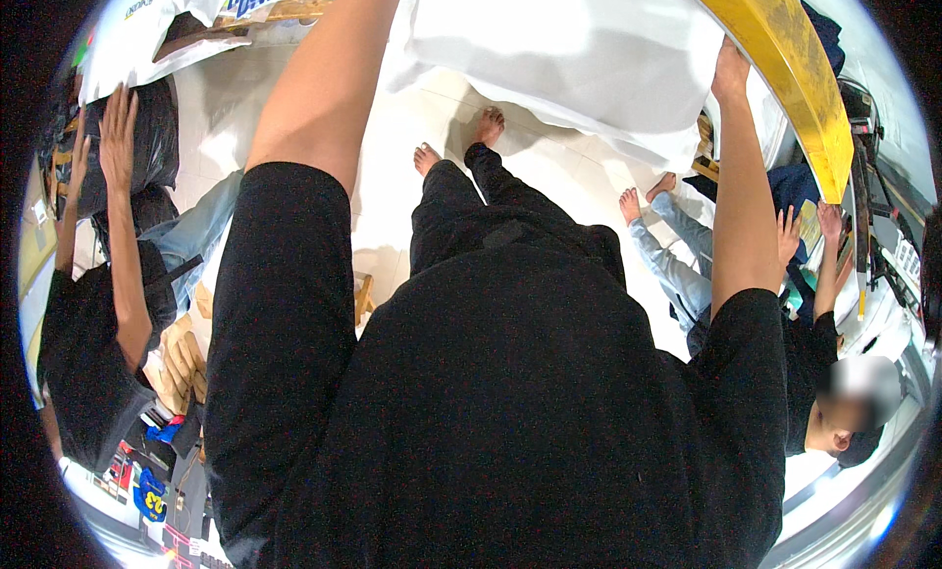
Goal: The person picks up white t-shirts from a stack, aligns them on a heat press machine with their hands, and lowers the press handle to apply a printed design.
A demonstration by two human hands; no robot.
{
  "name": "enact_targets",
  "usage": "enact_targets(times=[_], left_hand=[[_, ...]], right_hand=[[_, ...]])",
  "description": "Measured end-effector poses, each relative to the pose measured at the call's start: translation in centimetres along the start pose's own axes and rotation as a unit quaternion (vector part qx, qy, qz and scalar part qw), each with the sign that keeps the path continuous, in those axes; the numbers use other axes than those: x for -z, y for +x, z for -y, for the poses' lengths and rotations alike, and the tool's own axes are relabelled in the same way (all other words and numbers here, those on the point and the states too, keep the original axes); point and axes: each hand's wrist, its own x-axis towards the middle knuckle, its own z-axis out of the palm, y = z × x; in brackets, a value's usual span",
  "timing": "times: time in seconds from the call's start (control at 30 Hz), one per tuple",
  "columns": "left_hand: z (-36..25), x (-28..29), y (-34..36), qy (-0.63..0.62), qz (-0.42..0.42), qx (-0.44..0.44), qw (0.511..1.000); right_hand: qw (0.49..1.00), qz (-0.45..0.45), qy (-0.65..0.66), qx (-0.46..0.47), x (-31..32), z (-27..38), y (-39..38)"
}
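My left forearm runs up past the top edge, so my left hand is out of view. My right hand (pixel 729 71) is raised at the far right, against the underside of a yellow curved beam (pixel 790 64) with dark scuffs. Its fingers are hidden there, and whether they grip the beam or the cloth beside it I cannot tell. A large white sheet (pixel 579 98) hangs between my arms, its right edge close to my right hand.
To the left a co-worker in black (pixel 88 363) holds both hands up near white printed material (pixel 147 49). On the right another co-worker (pixel 824 422) reaches to the beam's lower end. A black bag (pixel 147 128) and a small wooden stool (pixel 364 296) stand on the tiled floor (pixel 383 226).
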Motion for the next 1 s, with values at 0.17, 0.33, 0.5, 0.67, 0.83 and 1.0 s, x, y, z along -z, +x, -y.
enact_targets(times=[0.17,0.33,0.5,0.67,0.83,1.0], left_hand=[[-0.4,-0.3,0.6,0.008,0.001,-0.013,1.0],[-0.5,-0.7,1.2,0.042,-0.002,-0.028,0.999],[-0.2,-0.2,-0.8,0.133,-0.023,-0.049,0.99],[-2.7,-0.9,-2.8,0.214,-0.046,-0.139,0.966],[-5.4,-1.2,-3.8,0.226,0.051,-0.172,0.958],[-3.9,-1.8,-2.7,0.247,0.078,-0.087,0.962]], right_hand=[[1.0,0.01,-0.001,0.016,0.3,-1.2,0.5],[0.999,-0.014,-0.034,0.014,1.1,0.0,-1.4],[0.996,-0.023,-0.09,0.012,1.2,4.3,-3.7],[0.977,-0.042,-0.207,-0.001,3.2,10.9,-9.8],[0.964,-0.086,-0.218,0.122,1.4,20.8,-13.7],[0.981,-0.053,-0.182,0.034,1.2,23.6,-15.6]])
